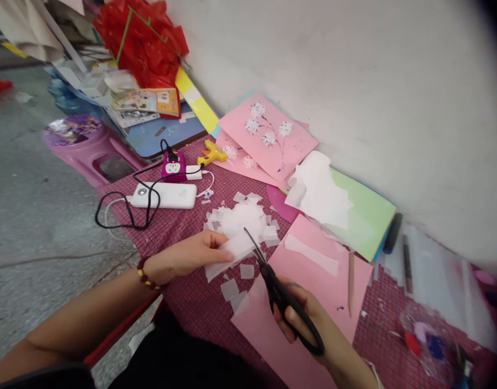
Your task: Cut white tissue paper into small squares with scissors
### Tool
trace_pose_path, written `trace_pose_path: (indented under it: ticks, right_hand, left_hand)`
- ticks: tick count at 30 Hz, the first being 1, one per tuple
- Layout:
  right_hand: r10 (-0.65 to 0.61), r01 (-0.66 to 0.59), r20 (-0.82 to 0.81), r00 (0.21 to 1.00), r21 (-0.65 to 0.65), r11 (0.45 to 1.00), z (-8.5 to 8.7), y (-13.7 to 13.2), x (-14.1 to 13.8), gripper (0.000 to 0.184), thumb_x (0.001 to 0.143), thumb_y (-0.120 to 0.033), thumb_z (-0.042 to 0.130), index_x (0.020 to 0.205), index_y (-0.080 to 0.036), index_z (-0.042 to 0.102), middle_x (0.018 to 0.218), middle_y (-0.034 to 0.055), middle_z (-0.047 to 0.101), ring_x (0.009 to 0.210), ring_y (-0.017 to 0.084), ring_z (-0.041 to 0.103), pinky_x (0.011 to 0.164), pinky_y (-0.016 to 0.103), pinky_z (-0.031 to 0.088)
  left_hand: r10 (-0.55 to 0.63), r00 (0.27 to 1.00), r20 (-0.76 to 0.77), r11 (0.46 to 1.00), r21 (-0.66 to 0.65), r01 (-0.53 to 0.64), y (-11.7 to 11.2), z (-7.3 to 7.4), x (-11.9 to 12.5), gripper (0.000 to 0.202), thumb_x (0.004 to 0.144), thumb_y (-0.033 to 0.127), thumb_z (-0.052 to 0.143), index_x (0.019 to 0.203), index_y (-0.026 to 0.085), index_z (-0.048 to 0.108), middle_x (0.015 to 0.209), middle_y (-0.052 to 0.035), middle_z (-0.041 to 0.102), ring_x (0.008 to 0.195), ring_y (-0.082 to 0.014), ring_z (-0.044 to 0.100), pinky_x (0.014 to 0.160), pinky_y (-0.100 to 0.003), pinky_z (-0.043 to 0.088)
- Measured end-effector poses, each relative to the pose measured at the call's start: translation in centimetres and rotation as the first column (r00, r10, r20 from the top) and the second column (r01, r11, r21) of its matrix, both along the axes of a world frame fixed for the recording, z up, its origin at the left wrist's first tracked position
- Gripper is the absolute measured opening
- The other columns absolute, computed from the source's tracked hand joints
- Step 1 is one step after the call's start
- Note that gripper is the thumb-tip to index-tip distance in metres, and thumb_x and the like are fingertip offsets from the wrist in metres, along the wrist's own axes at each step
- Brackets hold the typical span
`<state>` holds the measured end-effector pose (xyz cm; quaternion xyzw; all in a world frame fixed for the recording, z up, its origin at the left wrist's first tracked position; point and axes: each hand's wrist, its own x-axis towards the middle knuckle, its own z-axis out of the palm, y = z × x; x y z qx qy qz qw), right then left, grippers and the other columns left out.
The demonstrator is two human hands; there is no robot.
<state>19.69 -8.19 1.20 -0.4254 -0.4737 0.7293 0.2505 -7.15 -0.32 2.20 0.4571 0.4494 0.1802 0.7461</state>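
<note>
My left hand (210,251) pinches a folded strip of white tissue paper (243,243) between thumb and fingers. Black-handled scissors (287,302) are in my right hand (305,313), with my fingers through the handles. Their blades lie at the strip's right end, and I cannot tell how far apart they are. Just beyond the strip is a heap of small white paper squares (240,219). A few loose squares (230,290) lie nearer to me. Under and beside the scissors are sheets of pink paper (309,259), one bearing a white strip (311,255) and a thin wooden stick (351,283).
Pink sheets with white paper flowers (268,132) lie against the wall. To the left are a yellow glue gun (212,154), a purple socket block (173,166), a white power bank (165,195) and a black cable (122,224). Crumpled white paper (319,189) covers part of a green sheet (362,210).
</note>
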Motion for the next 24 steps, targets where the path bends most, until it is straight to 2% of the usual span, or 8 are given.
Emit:
trace_pose_path:
  ticks: [3, 5, 10, 14, 18, 24]
  right_hand:
    - [0.041, -0.04, -0.002, 0.999, 0.121, 0.992, -0.7, 0.0, 0.6, 0.075, 0.082, -0.075, 0.05, 0.132, -0.019, 0.05, 0.083, 0.0039, 0.054, 0.063, 0.016, 0.05, 0.059, 0.031, 0.043]
    - [0.082, -0.083, 0.011, 0.997, 0.184, 0.98, -0.8, 0.0, 1.2, 0.073, 0.084, -0.075, 0.045, 0.133, -0.022, 0.05, 0.088, 0.0062, 0.056, 0.073, 0.021, 0.053, 0.069, 0.036, 0.046]
    - [0.207, -0.218, 0.086, 0.975, 0.152, 0.964, 0.2, -0.2, 2.0, 0.063, 0.087, -0.072, 0.043, 0.127, -0.024, 0.054, 0.093, 0.0068, 0.056, 0.079, 0.022, 0.052, 0.072, 0.037, 0.045]
    - [0.221, -0.226, 0.066, 0.973, 0.098, 0.969, 0.9, -0.1, 1.5, 0.06, 0.084, -0.071, 0.05, 0.121, -0.024, 0.057, 0.094, 0.0067, 0.055, 0.082, 0.023, 0.052, 0.077, 0.038, 0.046]
    - [0.206, -0.213, 0.074, 0.976, 0.105, 0.971, 0.7, 0.3, 0.9, 0.063, 0.084, -0.068, 0.053, 0.129, -0.023, 0.052, 0.093, 0.0058, 0.053, 0.08, 0.022, 0.052, 0.075, 0.036, 0.047]
    - [0.169, -0.173, 0.047, 0.984, 0.081, 0.982, 0.7, 0.5, 0.2, 0.057, 0.082, -0.07, 0.055, 0.107, -0.019, 0.058, 0.089, 0.0045, 0.05, 0.074, 0.018, 0.047, 0.065, 0.031, 0.042]
  left_hand:
    - [0.078, 0.997, 0.022, 0.997, -0.009, -0.078, 0.0, -0.1, -0.3, 0.027, 0.071, 0.039, 0.073, 0.072, 0.013, 0.068, 0.062, 0.0007, 0.061, 0.053, -0.0081, 0.049, 0.052, -0.019, 0.036]
    - [0.123, 0.991, 0.061, 0.992, -0.006, -0.123, 0.2, 0.0, -0.4, 0.025, 0.071, 0.038, 0.074, 0.071, 0.013, 0.068, 0.065, -0.0005, 0.064, 0.055, -0.0088, 0.051, 0.054, -0.02, 0.039]
    - [0.189, 0.977, 0.099, 0.981, 0.023, -0.193, 0.8, 0.5, -0.2, 0.025, 0.072, 0.037, 0.074, 0.073, 0.014, 0.066, 0.064, 0.0006, 0.061, 0.055, -0.0086, 0.051, 0.055, -0.021, 0.039]
    - [0.111, 0.993, 0.027, 0.989, 0.094, -0.113, 0.7, 0.5, 0.4, 0.028, 0.074, 0.039, 0.071, 0.067, 0.014, 0.063, 0.059, 0.0029, 0.055, 0.052, -0.0072, 0.045, 0.052, -0.02, 0.034]
    - [-0.013, 0.999, -0.031, 0.996, 0.092, 0.015, 0.5, 0.2, 0.9, 0.03, 0.077, 0.041, 0.068, 0.064, 0.014, 0.061, 0.057, 0.004, 0.051, 0.05, -0.0067, 0.04, 0.05, -0.02, 0.03]
    - [0.012, 1.0, -0.003, 0.999, 0.05, -0.012, 0.6, 0.1, 1.6, 0.03, 0.074, 0.041, 0.07, 0.067, 0.013, 0.06, 0.059, 0.0036, 0.054, 0.051, -0.0065, 0.042, 0.05, -0.019, 0.031]
